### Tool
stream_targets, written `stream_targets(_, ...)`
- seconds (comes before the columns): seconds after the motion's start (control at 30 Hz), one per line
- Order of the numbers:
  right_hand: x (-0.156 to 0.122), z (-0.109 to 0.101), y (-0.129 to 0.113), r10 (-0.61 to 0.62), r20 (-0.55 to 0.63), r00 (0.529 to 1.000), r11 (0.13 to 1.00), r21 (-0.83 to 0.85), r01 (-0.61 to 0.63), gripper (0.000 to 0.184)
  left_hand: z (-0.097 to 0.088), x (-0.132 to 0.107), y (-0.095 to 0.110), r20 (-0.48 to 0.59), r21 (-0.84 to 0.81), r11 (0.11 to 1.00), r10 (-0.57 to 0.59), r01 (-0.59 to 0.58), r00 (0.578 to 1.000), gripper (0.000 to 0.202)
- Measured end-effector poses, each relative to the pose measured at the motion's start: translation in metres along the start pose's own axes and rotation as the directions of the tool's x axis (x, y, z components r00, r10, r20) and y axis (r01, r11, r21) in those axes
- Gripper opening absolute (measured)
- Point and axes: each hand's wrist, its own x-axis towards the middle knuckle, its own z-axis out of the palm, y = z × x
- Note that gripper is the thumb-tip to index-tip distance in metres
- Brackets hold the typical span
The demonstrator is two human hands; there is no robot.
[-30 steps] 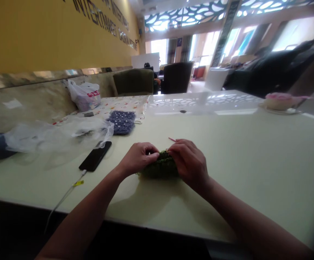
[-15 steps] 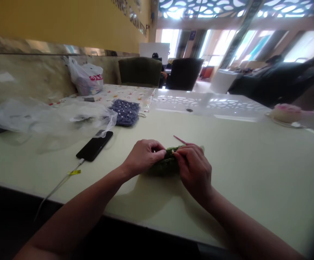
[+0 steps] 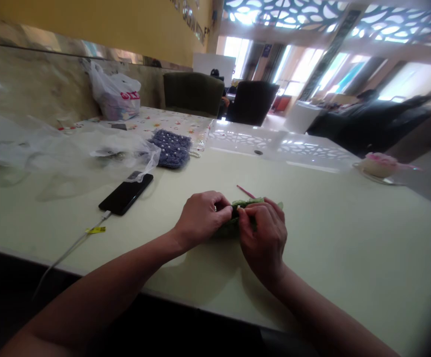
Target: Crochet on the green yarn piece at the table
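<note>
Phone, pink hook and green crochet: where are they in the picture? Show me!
black smartphone (image 3: 126, 193): head view, on its dark screen.
pink crochet hook (image 3: 245, 191): head view, on its thin shaft.
green crocheted piece (image 3: 250, 201): head view, on its top edge.

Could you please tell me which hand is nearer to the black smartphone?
Left: the left hand sits right of the smartphone, and the right hand lies farther right.

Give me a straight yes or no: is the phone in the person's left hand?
No, the phone lies on the table, apart from the left hand, which is on the green crochet.
</note>
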Motion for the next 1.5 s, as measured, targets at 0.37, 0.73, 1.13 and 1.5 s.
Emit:
stream_targets(0.37, 0.001, 0.003, -0.004, -0.074, -0.02, 0.997, 0.99, -0.119, 0.071, 0.018, 0.005, -0.002, -0.003, 0.018, -0.12, 0.992, -0.029, 0.031, 0.999, 0.015)
stream_targets(0.73, -0.001, 0.004, 0.001, -0.162, -0.032, 0.986, 0.973, -0.17, 0.154, 0.018, 0.006, -0.001, -0.008, 0.07, -0.269, 0.958, -0.081, 0.097, 0.994, 0.016)
stream_targets(1.13, 0.0, 0.002, 0.0, -0.135, 0.1, 0.986, 0.989, -0.048, 0.14, 0.011, 0.003, 0.003, -0.014, 0.002, -0.147, 0.988, -0.04, 0.04, 0.999, 0.014)
stream_targets(1.5, -0.001, 0.002, -0.002, -0.102, 0.067, 0.992, 0.988, -0.112, 0.11, 0.021, 0.005, 0.002, -0.011, -0.003, -0.084, 0.996, -0.012, 0.012, 1.0, 0.013)
